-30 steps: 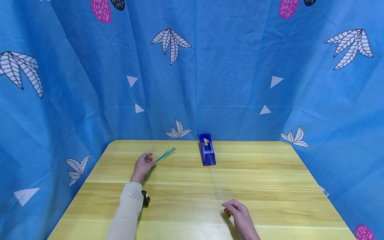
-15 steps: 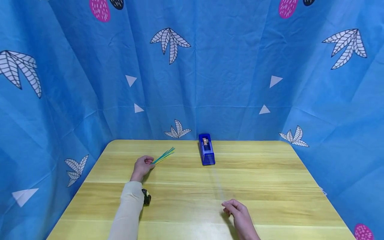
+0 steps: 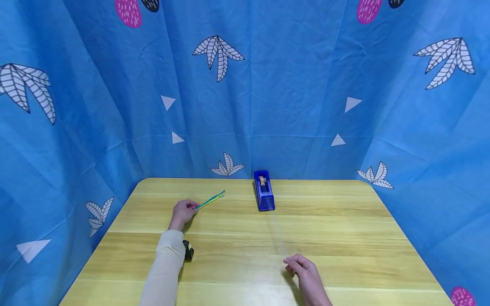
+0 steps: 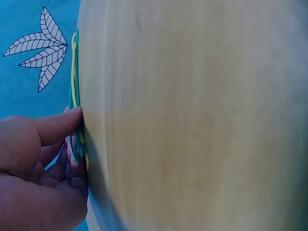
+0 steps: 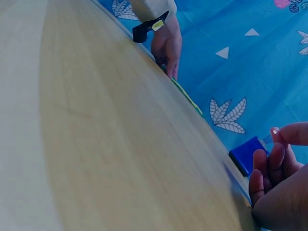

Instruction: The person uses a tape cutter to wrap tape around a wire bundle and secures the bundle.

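At the back left of the table, my left hand (image 3: 184, 211) pinches a bundle of thin green and yellow strands (image 3: 211, 199) between thumb and fingers. In the left wrist view the thumb lies across the strands (image 4: 74, 72), whose lower ends show below it. My right hand (image 3: 304, 272), near the front, pinches the free end of a strip of clear tape (image 3: 278, 233). That strip stretches back to the blue tape dispenser (image 3: 264, 191) at the rear middle. In the right wrist view, the right hand (image 5: 279, 163) hides part of the dispenser (image 5: 248, 155).
The wooden table (image 3: 344, 229) has rounded back corners. A blue patterned curtain (image 3: 298, 85) hangs along its back and sides. A black wrist camera (image 3: 188, 250) sits on the left sleeve, near the table surface.
My left fingers have drawn in on the strands, which were fanned out and now lie close together in a narrow bundle. The right hand, tape and dispenser stay put.
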Demonstrator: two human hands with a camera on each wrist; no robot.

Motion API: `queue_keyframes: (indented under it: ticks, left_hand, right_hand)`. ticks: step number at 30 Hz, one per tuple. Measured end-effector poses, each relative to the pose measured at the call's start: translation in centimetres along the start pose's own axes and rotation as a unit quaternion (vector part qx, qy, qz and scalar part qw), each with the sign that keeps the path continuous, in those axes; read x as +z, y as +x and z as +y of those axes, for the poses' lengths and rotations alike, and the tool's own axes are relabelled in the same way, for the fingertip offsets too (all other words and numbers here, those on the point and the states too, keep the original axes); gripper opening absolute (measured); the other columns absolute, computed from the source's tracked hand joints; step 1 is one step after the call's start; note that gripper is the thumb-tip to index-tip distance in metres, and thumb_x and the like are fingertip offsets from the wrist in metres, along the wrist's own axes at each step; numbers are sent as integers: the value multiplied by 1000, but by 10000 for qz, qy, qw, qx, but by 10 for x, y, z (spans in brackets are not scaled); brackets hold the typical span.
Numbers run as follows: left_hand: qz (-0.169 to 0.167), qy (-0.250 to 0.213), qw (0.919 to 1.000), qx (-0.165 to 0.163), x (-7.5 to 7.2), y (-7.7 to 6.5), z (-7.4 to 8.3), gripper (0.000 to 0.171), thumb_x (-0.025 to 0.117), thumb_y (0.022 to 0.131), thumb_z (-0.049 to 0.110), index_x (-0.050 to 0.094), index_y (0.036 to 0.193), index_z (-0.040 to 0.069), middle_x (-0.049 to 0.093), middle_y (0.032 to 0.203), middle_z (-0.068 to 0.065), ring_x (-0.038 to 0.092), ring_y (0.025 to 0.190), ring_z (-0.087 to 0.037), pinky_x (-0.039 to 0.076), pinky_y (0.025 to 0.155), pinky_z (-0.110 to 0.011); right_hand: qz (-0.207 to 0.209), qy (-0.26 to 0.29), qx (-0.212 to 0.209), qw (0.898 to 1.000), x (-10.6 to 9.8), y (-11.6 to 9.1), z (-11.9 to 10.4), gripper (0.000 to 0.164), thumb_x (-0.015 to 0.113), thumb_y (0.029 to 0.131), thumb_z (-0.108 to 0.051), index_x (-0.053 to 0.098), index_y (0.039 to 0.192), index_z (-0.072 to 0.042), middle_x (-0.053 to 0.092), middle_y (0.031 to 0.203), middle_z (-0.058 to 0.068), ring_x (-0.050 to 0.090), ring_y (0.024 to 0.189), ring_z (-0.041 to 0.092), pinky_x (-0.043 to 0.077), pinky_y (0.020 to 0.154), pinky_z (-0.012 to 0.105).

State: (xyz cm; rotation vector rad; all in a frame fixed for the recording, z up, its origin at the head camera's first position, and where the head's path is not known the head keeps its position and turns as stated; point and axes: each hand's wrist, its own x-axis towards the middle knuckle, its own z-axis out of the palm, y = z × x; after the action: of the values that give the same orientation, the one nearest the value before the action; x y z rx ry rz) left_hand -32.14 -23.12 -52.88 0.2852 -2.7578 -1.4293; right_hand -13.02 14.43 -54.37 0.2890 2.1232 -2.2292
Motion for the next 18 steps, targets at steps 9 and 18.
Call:
queue_keyframes:
  ticks: [9,18]
  left_hand:
    - [-155,117,9997,112,0,1,1,15,67,95,-4,73,109,-7,69,96,-14,60,89,-24,46,76,-27]
    - [-238,565,9975,355,-2,3,3,14,70,93,-3,74,105,-8,71,93,-16,64,90,-28,50,82,-35]
  right_hand:
    - [12,10,28,10000,-1,0,2,18,62,98,-8,66,92,9,59,78,-1,57,78,13,48,77,25]
    - [5,55,26,10000,-1,1,3,18,61,98,-7,66,93,10,59,80,1,57,79,14,48,78,26]
